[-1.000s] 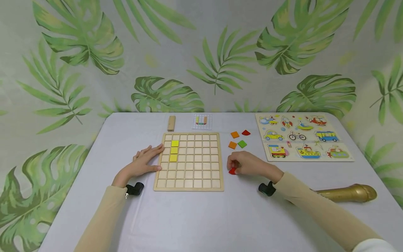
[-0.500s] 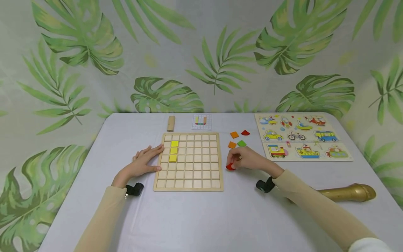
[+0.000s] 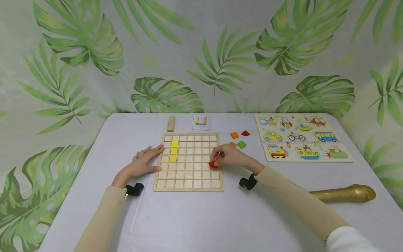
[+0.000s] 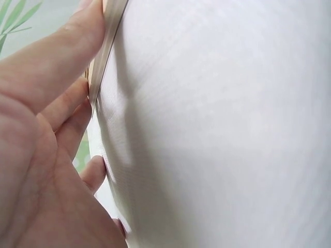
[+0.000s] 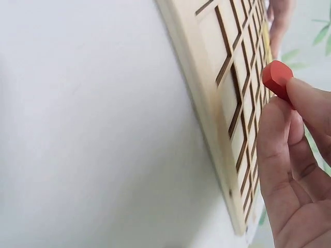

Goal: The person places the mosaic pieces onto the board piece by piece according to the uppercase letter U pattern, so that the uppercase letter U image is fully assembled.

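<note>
A wooden grid board [image 3: 188, 188] lies flat on the table, with three yellow square tiles [image 3: 174, 150] in a column near its left side. My left hand [image 3: 143, 162] rests along the board's left edge, thumb and fingertips touching the frame; the left wrist view shows the thumb [image 4: 62, 51] against the board's side. Between thumb and fingers my right hand [image 3: 231, 156] pinches a red quarter-circle tile [image 5: 277, 78], held over the right-hand columns of the grid. The right wrist view has that tile raised above the cells.
Orange tiles [image 3: 234, 135], a green tile [image 3: 241, 144] and another red tile [image 3: 245, 133] lie right of the board. Behind it are a pattern card [image 3: 202, 122] and a wooden block [image 3: 171, 124]. A vehicle puzzle [image 3: 302, 140] and a gold-coloured object [image 3: 349, 193] are at right.
My right hand has carried the red quarter-circle tile leftward from the table beside the board to above the board's right side. My left hand has stayed in place.
</note>
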`<state>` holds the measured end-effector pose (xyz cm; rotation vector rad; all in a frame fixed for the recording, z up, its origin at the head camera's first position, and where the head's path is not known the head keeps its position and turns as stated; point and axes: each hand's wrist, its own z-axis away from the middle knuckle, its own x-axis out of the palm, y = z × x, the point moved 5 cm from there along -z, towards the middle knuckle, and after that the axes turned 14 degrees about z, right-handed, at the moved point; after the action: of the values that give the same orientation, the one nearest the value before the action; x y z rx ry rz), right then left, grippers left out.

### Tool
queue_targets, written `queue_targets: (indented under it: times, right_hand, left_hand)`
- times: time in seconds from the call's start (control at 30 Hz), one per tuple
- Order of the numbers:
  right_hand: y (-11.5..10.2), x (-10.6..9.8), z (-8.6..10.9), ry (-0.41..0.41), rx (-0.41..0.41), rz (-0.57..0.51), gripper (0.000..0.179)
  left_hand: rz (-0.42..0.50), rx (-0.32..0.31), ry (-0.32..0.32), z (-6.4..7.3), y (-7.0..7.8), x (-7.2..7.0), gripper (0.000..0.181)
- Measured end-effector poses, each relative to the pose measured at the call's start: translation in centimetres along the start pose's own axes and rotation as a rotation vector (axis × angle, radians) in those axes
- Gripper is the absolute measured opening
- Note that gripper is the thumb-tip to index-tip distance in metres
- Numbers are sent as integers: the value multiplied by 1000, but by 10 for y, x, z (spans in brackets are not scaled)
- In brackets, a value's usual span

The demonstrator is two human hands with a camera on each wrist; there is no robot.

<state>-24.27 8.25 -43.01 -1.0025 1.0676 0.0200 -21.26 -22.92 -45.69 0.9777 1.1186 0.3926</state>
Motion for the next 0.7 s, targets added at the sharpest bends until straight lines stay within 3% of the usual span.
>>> queue_targets:
  times: [0.47, 0.7]
  right_hand:
    - [-45, 41, -56, -40, -40, -80, 11]
    - [-61, 55, -77, -23, -27, -61, 12]
  left_hand:
    - [-7, -15, -4, 0, 1, 0, 77]
    - [-21, -31, -7, -1, 0, 0, 78]
